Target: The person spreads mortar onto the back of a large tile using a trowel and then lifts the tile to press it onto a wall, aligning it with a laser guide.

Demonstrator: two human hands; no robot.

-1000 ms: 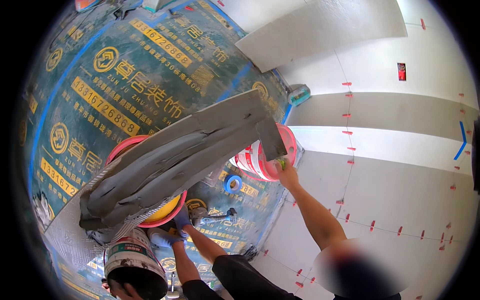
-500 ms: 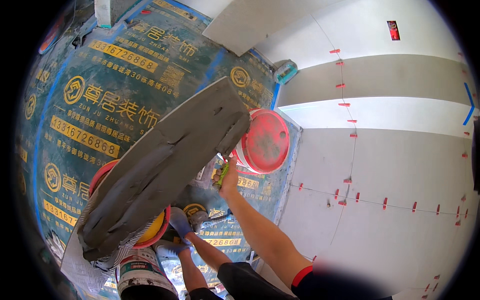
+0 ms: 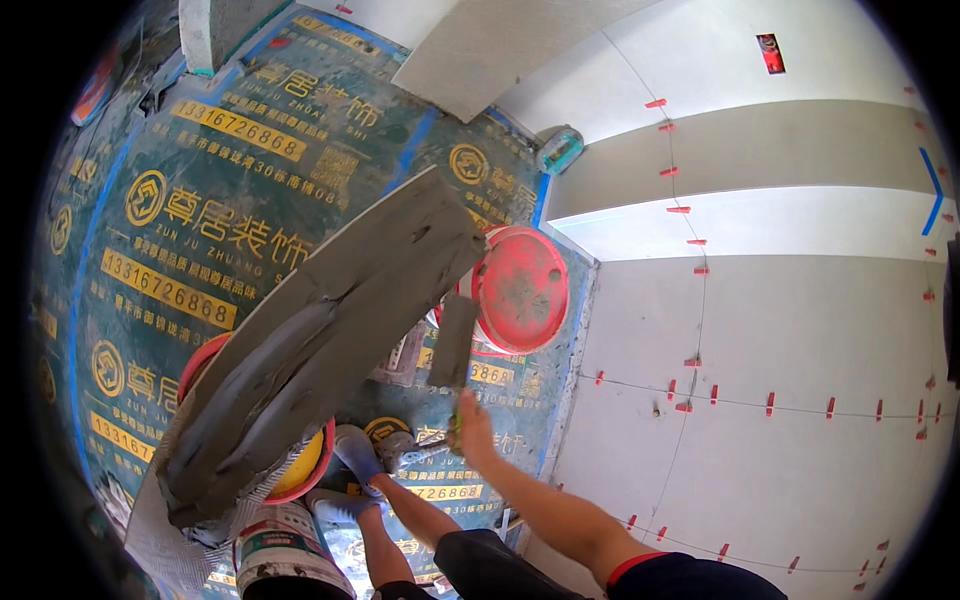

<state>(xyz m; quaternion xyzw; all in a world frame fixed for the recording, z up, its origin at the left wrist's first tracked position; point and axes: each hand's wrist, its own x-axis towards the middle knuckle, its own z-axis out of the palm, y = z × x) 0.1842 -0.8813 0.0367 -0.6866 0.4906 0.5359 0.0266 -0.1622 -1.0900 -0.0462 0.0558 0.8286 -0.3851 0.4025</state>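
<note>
Presently in use: 1 trowel [image 3: 453,345], flat blade smeared grey, pointing far; its handle is clasped in the right hand [image 3: 472,435]. Left hand: out of view, so its state cannot be told.

Workpiece: 1 long slab [image 3: 165,550], slanting from near left to far right, left of the trowel. Upper face loaded with grey mortar [image 3: 330,320]: heaped and furrowed along the middle, ridged at the near-left end. The blade lies just beside the slab's right edge; whether it touches cannot be told.

Handling notes (judgement): shallow, constant blade tilt; long strokes along the slab; pressure even, lighter near the edges; heaps drawn into furrows before any thinning; edge overhang trimmed.

Surroundings:
- 1 red tub with yellow inside [image 3: 302,472], partly beneath the slab, near side; 1 red rim [image 3: 200,362] shows at its left edge.
- 1 white bucket [image 3: 275,545], nearest, at left.
- 1 red-lidded bucket [image 3: 522,290], right, by the slab's far end.
- 1 power tool [image 3: 405,452] on the floor, beside 2 shod feet [image 3: 355,460].
- 1 large panel [image 3: 470,75], far.
- Wall with red clips [image 3: 640,330], right.

Obstructions (judgement): the red-lidded bucket crowds strokes at the far end; the power tool is a trip hazard.
</note>
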